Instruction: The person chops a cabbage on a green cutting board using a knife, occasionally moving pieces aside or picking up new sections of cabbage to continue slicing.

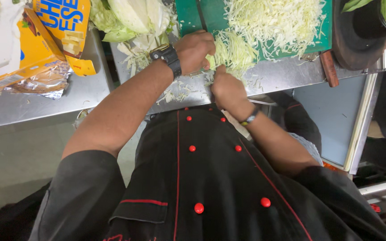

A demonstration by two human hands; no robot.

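Left hand (196,49) fingertips: hidden in the cut cabbage (233,51)
Right hand (227,89) grip: fingers curl under, cannot tell what they hold
Green board (188,18): top cut off by the edge
Dark pot (358,40): only part shows
Yellow box (63,22): top cut off

A steel counter (273,76) runs across the top. On it: green board (188,18) upper centre, cabbage leaves (130,18), yellow boxes (32,44) upper left, perhaps foil (41,82), scattered shreds (179,91).
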